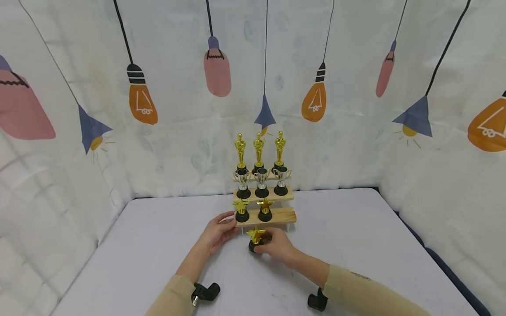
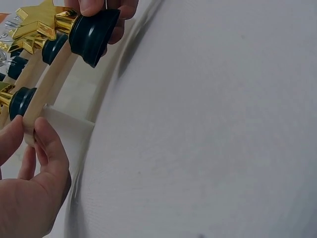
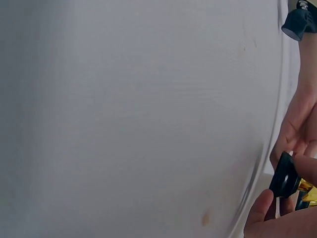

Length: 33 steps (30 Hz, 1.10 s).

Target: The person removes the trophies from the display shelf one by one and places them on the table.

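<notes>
My right hand pinches the black base of a gold star trophy, upright in front of the stepped wooden rack. The left wrist view shows this trophy's dark base held off the tabletop, close to the rack. With thumb and fingers, my left hand grips the left end of the rack's lowest board. Two star trophies stand on that board, a left one and a middle one; bare wood shows to their right. In the right wrist view, fingers partly cover the held trophy's base.
Silver cup trophies line the rack's middle board, and gold figure trophies stand along the top one. White cloth covers the table. A curtain printed with lamps hangs behind and at both sides.
</notes>
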{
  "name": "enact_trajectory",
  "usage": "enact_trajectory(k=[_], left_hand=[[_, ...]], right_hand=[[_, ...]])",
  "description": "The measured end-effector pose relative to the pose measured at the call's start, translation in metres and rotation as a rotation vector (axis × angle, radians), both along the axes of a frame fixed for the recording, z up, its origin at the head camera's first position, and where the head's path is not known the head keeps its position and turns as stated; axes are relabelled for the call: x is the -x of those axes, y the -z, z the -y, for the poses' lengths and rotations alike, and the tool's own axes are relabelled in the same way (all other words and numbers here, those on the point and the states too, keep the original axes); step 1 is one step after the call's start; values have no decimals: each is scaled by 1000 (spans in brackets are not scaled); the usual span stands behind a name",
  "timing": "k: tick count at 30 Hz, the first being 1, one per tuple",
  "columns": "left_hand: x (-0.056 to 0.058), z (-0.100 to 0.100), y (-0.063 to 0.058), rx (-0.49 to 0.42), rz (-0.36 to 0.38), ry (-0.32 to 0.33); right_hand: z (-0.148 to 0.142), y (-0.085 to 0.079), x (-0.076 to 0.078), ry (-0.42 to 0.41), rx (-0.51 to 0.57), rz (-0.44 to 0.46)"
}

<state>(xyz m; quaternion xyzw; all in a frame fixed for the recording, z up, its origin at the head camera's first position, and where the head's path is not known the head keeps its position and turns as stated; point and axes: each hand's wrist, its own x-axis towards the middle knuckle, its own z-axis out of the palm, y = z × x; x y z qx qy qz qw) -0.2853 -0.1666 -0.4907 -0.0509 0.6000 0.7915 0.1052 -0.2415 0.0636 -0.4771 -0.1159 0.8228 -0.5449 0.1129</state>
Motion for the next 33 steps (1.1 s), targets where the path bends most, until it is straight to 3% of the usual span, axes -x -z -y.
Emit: enact_trajectory(k=[13,33], left_hand=[[1,3,4,-5,-15,7],[2,2,3,-33,-15,27]], right_hand=[[24,8,3,-5,-87,-68],[32,7,11,-6,-186,-94]])
